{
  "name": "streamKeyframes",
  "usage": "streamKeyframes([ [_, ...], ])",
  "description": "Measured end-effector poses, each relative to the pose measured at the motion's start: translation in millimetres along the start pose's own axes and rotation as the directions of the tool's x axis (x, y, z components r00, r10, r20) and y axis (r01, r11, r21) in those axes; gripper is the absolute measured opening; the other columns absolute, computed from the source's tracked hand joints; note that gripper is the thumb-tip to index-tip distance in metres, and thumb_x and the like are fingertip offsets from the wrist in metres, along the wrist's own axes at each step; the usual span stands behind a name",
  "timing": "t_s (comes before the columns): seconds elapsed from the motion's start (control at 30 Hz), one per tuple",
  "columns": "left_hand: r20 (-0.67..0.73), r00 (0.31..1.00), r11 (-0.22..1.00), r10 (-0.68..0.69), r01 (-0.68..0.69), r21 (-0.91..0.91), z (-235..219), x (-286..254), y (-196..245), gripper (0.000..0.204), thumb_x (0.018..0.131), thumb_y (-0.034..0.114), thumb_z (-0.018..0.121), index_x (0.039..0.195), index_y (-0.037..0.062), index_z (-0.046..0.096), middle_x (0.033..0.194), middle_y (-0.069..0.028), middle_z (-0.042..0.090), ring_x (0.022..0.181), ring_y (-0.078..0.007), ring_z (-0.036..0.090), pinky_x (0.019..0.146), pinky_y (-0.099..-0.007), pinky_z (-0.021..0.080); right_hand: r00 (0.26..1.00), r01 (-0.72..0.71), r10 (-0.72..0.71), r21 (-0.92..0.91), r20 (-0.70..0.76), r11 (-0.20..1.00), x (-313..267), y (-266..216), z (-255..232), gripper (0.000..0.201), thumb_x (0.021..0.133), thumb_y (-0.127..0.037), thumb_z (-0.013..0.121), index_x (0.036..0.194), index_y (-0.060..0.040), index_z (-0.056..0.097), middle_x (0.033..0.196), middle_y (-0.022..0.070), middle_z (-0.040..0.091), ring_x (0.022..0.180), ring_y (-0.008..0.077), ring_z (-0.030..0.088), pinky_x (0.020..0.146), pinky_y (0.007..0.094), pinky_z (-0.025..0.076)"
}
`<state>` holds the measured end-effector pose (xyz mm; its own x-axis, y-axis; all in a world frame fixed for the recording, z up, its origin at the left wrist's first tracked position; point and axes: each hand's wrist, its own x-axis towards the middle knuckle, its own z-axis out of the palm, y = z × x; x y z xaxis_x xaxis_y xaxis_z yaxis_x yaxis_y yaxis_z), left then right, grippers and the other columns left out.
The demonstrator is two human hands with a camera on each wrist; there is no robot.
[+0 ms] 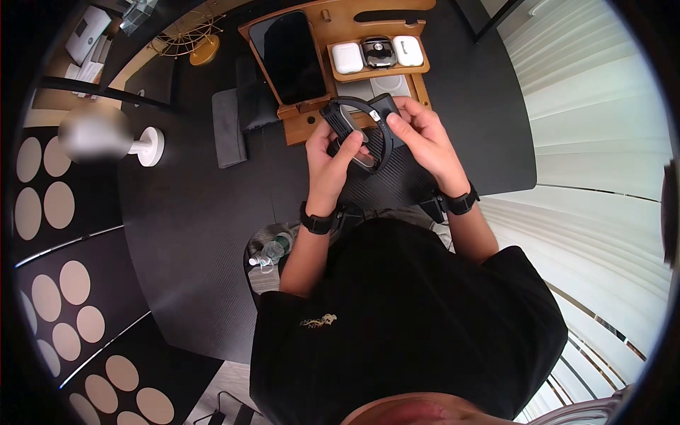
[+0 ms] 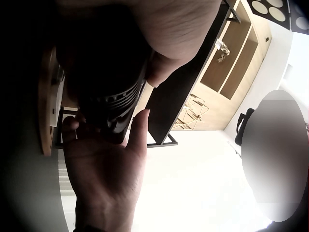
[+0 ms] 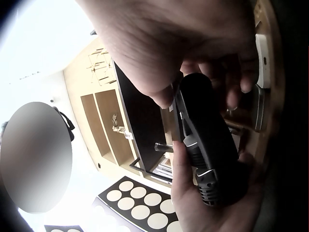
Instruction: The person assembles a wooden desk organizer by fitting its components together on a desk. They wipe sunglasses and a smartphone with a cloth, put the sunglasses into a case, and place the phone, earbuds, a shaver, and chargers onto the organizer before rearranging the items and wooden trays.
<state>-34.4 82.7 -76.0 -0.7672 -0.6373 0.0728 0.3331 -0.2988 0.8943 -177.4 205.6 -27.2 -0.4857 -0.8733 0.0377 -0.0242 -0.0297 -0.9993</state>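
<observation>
A black looped device (image 1: 342,122) with ribbed ends is held up between both hands above the table. My left hand (image 1: 330,168) grips its left ribbed end, thumb on the inner side. My right hand (image 1: 433,147) pinches the black block at its right side between thumb and fingers. In the left wrist view the device (image 2: 116,104) is dark, with the right hand (image 2: 106,176) beyond it. The right wrist view shows the device (image 3: 210,121) running from the right hand (image 3: 164,48) down to the left hand (image 3: 210,210). Some fingertips are hidden behind it.
Beyond the hands stands a wooden organizer (image 1: 301,131) with a phone (image 1: 287,60), two white cases and a watch (image 1: 378,52). A grey cloth item (image 1: 229,127) lies left of it. A white-based object (image 1: 151,146) and bottles (image 1: 273,249) are farther left and near the body.
</observation>
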Motion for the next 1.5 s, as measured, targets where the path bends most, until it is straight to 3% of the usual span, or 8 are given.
streamKeyframes([
  [0.17, 0.003, 1.0, 1.0, -0.009, 0.009, -0.018, 0, 1, -1, 0.025, 0.096, 0.015, 0.07, 0.112, -0.0008, 0.06, 0.088, -0.0034, 0.065, 0.074, -0.01, 0.065, 0.067, -0.0263, 0.057, 0.989, 0.128, -0.141, -0.215, -0.049, 0.968, -2, -1, 12, 0.041, 0.098, -0.023, 0.068, 0.13, 0.0009, 0.056, 0.098, 0.0088, 0.071, 0.089, 0.0159, 0.069, 0.078, 0.0295, 0.052],
  [0.33, -0.005, 1.0, 1.0, -0.001, 0.001, -0.014, 2, 2, 1, 0.026, 0.094, 0.01, 0.07, 0.114, -0.0024, 0.059, 0.089, -0.0034, 0.064, 0.075, -0.0094, 0.065, 0.066, -0.025, 0.057, 0.983, 0.066, -0.152, -0.56, -0.108, 0.826, -6, -23, 21, 0.06, 0.088, -0.031, 0.075, 0.134, 0.0007, 0.053, 0.088, 0.0234, 0.07, 0.083, 0.0423, 0.072, 0.067, 0.0423, 0.056],
  [0.53, 0.05, 0.999, 0.998, 0.014, -0.017, 0.053, 5, 2, 3, 0.028, 0.094, 0.008, 0.069, 0.116, -0.0036, 0.058, 0.09, -0.0049, 0.065, 0.078, -0.0105, 0.066, 0.068, -0.0259, 0.057, 0.912, 0.138, -0.392, -0.808, -0.122, 0.573, -1, -17, 9, 0.05, 0.083, -0.031, 0.077, 0.12, 0.0007, 0.064, 0.077, 0.0212, 0.069, 0.07, 0.0395, 0.07, 0.062, 0.0429, 0.055],
  [0.67, 0.164, 0.986, 0.999, -0.006, 0.012, -0.032, 5, 2, 0, 0.045, 0.092, 0.005, 0.069, 0.132, -0.0046, 0.051, 0.097, -0.0085, 0.067, 0.09, -0.0174, 0.07, 0.076, -0.0275, 0.056, 0.935, -0.024, -0.263, -0.78, -0.24, 0.625, 1, -28, -6, 0.043, 0.081, -0.031, 0.076, 0.106, 0.0029, 0.067, 0.068, 0.0203, 0.064, 0.065, 0.0374, 0.069, 0.058, 0.0416, 0.053],
  [0.83, 0.248, 0.969, 0.989, 0.016, 0.021, -0.149, 3, 1, 7, 0.061, 0.092, 0.005, 0.068, 0.146, -0.0035, 0.041, 0.111, -0.0146, 0.068, 0.101, -0.0228, 0.071, 0.081, -0.0295, 0.055, 0.868, 0.008, -0.322, -0.637, -0.378, 0.77, 7, -13, -64, 0.051, 0.086, -0.029, 0.077, 0.116, 0.011, 0.065, 0.065, 0.004, 0.056, 0.062, 0.0071, 0.049, 0.054, 0.0267, 0.042],
  [0.97, 0.231, 0.973, 0.997, 0.031, -0.014, -0.072, -1, 2, 7, 0.055, 0.095, 0.014, 0.064, 0.144, -0.0025, 0.044, 0.113, -0.0182, 0.069, 0.095, -0.0228, 0.071, 0.078, -0.0297, 0.054, 0.872, -0.155, -0.184, -0.613, -0.453, 0.774, 15, -5, -150, 0.041, 0.089, -0.028, 0.074, 0.103, 0.0099, 0.066, 0.063, 0.0014, 0.052, 0.06, 0.005, 0.044, 0.052, 0.0265, 0.036],
  [1.2, 0.262, 0.964, 0.999, 0.041, -0.033, -0.038, -4, 3, 3, 0.044, 0.098, 0.015, 0.06, 0.137, -0.0025, 0.05, 0.102, -0.0157, 0.071, 0.089, -0.0207, 0.071, 0.075, -0.029, 0.052, 0.894, -0.428, -0.02, -0.867, -0.447, 0.255, 44, -18, -195, 0.05, 0.081, -0.046, 0.073, 0.092, 0.0026, 0.069, 0.078, 0.0208, 0.069, 0.08, 0.0377, 0.07, 0.072, 0.0441, 0.051],
  [1.5, 0.245, 0.969, 0.998, 0.029, -0.014, -0.062, -5, 1, 5, 0.035, 0.098, 0.009, 0.059, 0.131, -0.0023, 0.055, 0.099, -0.0136, 0.071, 0.088, -0.0187, 0.07, 0.076, -0.0282, 0.053, 0.928, -0.372, 0.027, -0.914, -0.373, 0.163, 57, -9, -171, 0.05, 0.082, -0.043, 0.072, 0.111, -0.0015, 0.07, 0.1, 0.0225, 0.073, 0.1, 0.0385, 0.07, 0.084, 0.0441, 0.055],
])
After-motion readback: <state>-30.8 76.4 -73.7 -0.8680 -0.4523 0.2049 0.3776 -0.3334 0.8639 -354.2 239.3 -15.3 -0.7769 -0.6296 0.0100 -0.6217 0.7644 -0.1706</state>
